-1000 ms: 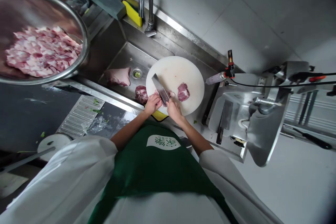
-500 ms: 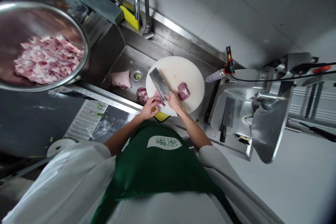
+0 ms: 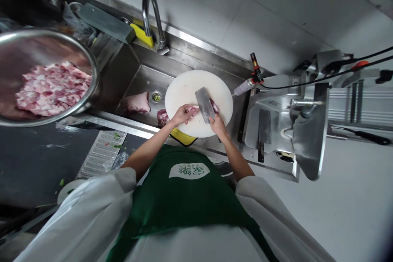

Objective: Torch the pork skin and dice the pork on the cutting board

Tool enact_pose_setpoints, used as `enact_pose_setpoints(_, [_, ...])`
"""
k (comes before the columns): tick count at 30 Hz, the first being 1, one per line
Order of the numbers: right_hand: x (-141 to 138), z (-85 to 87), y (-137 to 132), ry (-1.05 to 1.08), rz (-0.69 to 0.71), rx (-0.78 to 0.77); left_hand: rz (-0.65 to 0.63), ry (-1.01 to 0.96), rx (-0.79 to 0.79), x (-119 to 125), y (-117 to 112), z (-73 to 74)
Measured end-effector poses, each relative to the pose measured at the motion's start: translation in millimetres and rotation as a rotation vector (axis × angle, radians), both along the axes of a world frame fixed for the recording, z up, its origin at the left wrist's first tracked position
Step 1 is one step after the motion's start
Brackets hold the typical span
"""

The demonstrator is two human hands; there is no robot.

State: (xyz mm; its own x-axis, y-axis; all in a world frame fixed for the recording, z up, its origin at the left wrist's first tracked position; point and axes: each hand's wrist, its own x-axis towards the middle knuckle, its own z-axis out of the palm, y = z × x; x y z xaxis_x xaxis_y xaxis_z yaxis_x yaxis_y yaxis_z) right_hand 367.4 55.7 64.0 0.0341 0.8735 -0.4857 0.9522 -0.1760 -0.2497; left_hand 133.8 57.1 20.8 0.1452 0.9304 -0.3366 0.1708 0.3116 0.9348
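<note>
My right hand (image 3: 217,126) is closed round the handle of a cleaver (image 3: 204,104), whose broad blade lies over the round white cutting board (image 3: 181,86). Part of a chunk of raw meat (image 3: 214,106) shows behind the blade on the right side of the board. My left hand (image 3: 182,115) is closed on a smaller piece of raw meat (image 3: 193,111) to the left of the cleaver. Beyond the board's left edge, another piece of meat (image 3: 162,118) lies in the sink, partly hidden by the board.
A large slab of meat (image 3: 136,102) lies near the drain (image 3: 156,97) in the steel sink. At left, a metal bowl (image 3: 95,69) holds cut meat. A faucet (image 3: 150,12) rises behind. To the right are a blowtorch (image 3: 247,84), a second cleaver (image 3: 264,131) and a steel slicer (image 3: 310,139).
The cleaver and my right hand have moved right across the board, and the blade now covers part of the meat chunk. My left hand has moved right with the small piece. The view has shifted.
</note>
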Motion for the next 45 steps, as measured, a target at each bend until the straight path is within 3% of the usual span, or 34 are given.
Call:
enact_pose_setpoints(5, [-7.3, 12.6, -3.6, -0.001, -0.004, -0.011, 0.1, 0.313, -0.001, -15.6, -9.4, -8.1])
enact_pose_setpoints(8, [-18.0, 32.1, -2.1, 0.002, 0.05, 0.004, 0.177, 0.336, 0.015, -25.6, -26.8, -14.6])
enact_pose_setpoints(12, [-47.7, 53.9, -5.2, -0.023, 0.067, 0.159, 0.269, 0.307, 0.012, -23.4, -39.4, -21.6])
enact_pose_setpoints(14, [-64.5, 52.5, -10.7, -0.035, 0.067, 0.181, 0.285, 0.31, 0.02, -20.4, -40.4, -23.7])
enact_pose_setpoints(17, [-77.8, 36.4, -20.9, -0.035, 0.128, 0.063, 0.266, 0.376, 0.038, -18.7, -40.0, -23.8])
enact_pose_setpoints(22, [-45.8, 16.6, -33.4, -0.059, 0.181, -0.045, 0.204, 0.521, 0.067, -18.2, -40.7, -18.8])
enact_pose_setpoints(28, [4.5, 34.1, -37.5, -0.128, 0.07, -0.054, 0.267, 0.421, 0.11, -19.2, -51.1, -20.3])
enact_pose_setpoints(31, [-1.5, 51.7, -38.1, -0.13, 0.038, 0.0, 0.298, 0.203, 0.023, -21.7, -61.7, -24.2])
enact_pose_setpoints(34, [-27.8, 62.9, -39.0, -0.106, 0.009, 0.104, 0.321, 0.026, -0.065, -20.3, -70.8, -27.5])
enact_pose_setpoints(36, [-50.0, 60.2, -39.3, -0.078, 0.016, 0.114, 0.347, -0.032, -0.092, -17.9, -74.2, -28.4])
enact_pose_setpoints(40, [-74.8, 37.1, -41.4, -0.021, 0.128, -0.035, 0.337, 0.029, -0.073, -18.2, -74.1, -27.2])
enact_pose_setpoints(45, [-33.7, 26.7, -64.2, -0.047, 0.188, -0.106, 0.303, 0.23, 0.032, -25.9, -66.2, -24.6])
